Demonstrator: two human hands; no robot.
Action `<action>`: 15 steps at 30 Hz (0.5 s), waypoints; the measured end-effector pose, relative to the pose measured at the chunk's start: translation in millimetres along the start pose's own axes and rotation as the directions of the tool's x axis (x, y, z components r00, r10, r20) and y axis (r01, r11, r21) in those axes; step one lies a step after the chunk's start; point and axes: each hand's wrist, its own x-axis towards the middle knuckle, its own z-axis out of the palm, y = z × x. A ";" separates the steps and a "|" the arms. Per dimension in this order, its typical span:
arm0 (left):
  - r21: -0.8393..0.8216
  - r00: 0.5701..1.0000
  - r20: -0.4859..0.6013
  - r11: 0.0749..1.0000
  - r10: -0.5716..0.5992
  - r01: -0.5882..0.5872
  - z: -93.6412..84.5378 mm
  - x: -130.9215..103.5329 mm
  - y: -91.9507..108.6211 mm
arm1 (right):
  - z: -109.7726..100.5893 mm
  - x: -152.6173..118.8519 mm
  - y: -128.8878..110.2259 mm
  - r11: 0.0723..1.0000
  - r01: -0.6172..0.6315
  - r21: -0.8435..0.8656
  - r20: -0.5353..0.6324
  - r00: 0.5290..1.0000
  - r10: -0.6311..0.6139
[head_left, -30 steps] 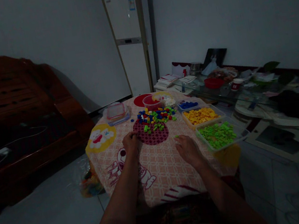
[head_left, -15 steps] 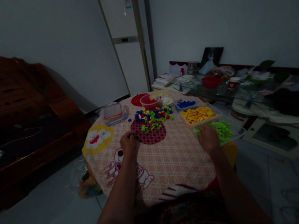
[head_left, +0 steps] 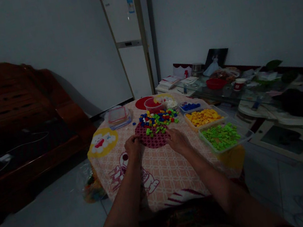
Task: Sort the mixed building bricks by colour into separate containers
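A mixed pile of small toy building bricks [head_left: 159, 117] in blue, red, yellow, white and green lies on the patterned tablecloth. Several loose green bricks [head_left: 149, 132] sit nearer me on its dark red circle [head_left: 154, 141]. At the circle's left edge rests my left hand [head_left: 133, 146], fingers curled together; anything between them is too small to make out. My right hand [head_left: 177, 140] is at the circle's right edge, fingers reaching toward the green bricks, with nothing visible in them. To its right stands a clear tub of green bricks [head_left: 221, 136].
Beyond it are a tub of yellow bricks [head_left: 203, 117] and one of blue bricks [head_left: 190, 106]. A round container [head_left: 153, 105] stands behind the pile. Stacked lids [head_left: 118, 115] lie at the back left. A cluttered glass table [head_left: 202, 88] is at the right.
My right hand has moved left from the green tub to the dark red circle. My left hand stays by the circle's left edge. The view has shifted slightly.
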 end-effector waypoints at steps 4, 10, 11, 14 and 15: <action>-0.060 1.000 -0.006 0.998 -0.026 0.026 0.2 0.3 0.0 | 12.0 39.2 -11.5 0.997 0.052 -0.054 0.074 0.996 -0.048; -0.021 0.999 -0.006 0.999 -0.041 0.041 -3.1 -0.5 4.5 | 31.8 75.6 -22.9 0.992 0.057 -0.110 0.222 0.975 -0.032; -0.018 0.999 0.007 0.999 -0.035 0.035 -3.5 -0.4 5.3 | 34.3 78.2 -25.8 0.993 0.046 -0.111 0.234 0.972 -0.019; 0.023 0.995 0.095 0.999 0.042 -0.044 -4.0 0.7 8.3 | 38.8 80.4 -32.1 0.992 0.054 -0.111 0.242 0.970 -0.025; 0.048 0.987 0.137 0.995 0.082 -0.089 -3.8 1.1 9.3 | 39.5 79.7 -32.3 0.991 0.073 -0.110 0.236 0.971 -0.045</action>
